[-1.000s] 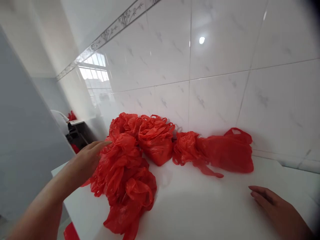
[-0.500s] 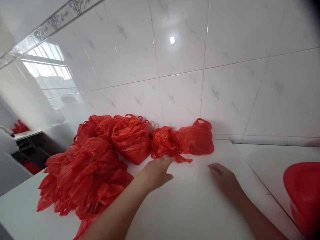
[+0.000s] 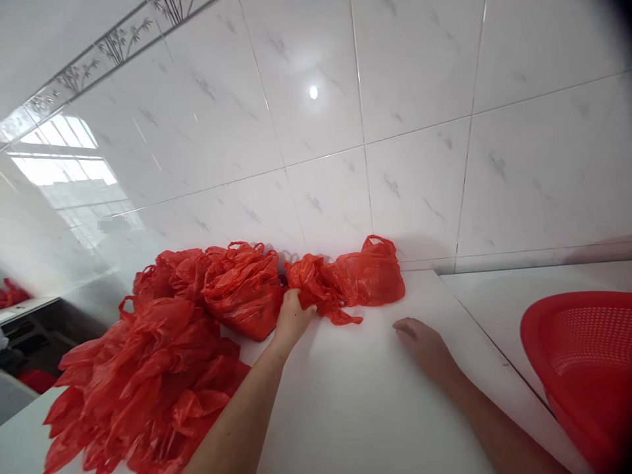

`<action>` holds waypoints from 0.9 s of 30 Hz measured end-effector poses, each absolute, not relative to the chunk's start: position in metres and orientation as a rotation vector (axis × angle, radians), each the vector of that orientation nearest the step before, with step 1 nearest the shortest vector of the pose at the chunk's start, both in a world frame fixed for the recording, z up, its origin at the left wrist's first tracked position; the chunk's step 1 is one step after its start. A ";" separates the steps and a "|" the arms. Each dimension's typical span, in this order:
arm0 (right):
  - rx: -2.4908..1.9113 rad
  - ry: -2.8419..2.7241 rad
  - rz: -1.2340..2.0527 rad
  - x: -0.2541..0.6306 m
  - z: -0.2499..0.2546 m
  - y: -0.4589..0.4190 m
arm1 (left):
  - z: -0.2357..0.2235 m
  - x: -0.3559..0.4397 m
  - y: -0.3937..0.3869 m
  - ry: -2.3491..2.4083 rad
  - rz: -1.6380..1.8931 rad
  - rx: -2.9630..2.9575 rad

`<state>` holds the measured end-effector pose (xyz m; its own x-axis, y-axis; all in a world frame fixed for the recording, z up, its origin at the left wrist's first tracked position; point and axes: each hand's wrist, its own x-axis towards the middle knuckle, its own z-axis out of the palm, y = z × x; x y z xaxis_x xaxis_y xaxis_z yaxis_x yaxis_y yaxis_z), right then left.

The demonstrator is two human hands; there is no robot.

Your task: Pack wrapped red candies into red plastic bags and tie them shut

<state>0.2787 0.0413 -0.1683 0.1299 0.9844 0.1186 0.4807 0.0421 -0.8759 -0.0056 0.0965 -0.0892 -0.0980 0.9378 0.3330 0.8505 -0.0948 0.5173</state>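
Left hand: the left hand [image 3: 292, 321] is at the near left edge of a crumpled red thin-plastic bag [image 3: 316, 280], fingertips against it; from where I stand I cannot tell whether they have closed on it.
Good grip there: I'd say pinch a real fold rather than one filmy layer, which could slip or stretch.
Right hand: the right hand [image 3: 425, 345] is loosely curled with nothing in it, just off the near right of the bags; well placed, I'd judge, to steady the neighbour.
Right-side neighbour: a flatter red plastic bag with a looped handle [image 3: 372, 280] lies touching the crumpled one, so a slow pull would avoid dragging both.
Left-side neighbour: a bulging red plastic bag [image 3: 241, 289] sits close by the left hand; keep the knuckles from catching it.
Farther left: a big loose heap of red plastic bags [image 3: 148, 382].
Underneath: a smooth white table [image 3: 345, 401], where light plastic would probably slide.
Far right: a red perforated plastic basket [image 3: 587, 329].
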 end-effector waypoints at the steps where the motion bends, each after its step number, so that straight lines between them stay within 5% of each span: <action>1: -1.561 -1.476 0.751 0.278 -0.169 0.041 | -0.090 -0.004 0.100 2.040 1.058 1.961; 16: -1.501 -1.491 0.587 0.266 -0.167 0.036 | -0.057 0.023 0.065 1.589 1.922 1.837; 27: -1.034 -1.280 1.230 0.248 -0.155 0.022 | -0.130 0.058 0.009 1.022 1.119 2.349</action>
<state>0.2484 0.0219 -0.1555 -0.0942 0.9894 0.1104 -0.0707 0.1040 -0.9921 0.0581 0.0093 -0.1296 0.4299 0.7317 0.5290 0.4602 -0.6816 0.5689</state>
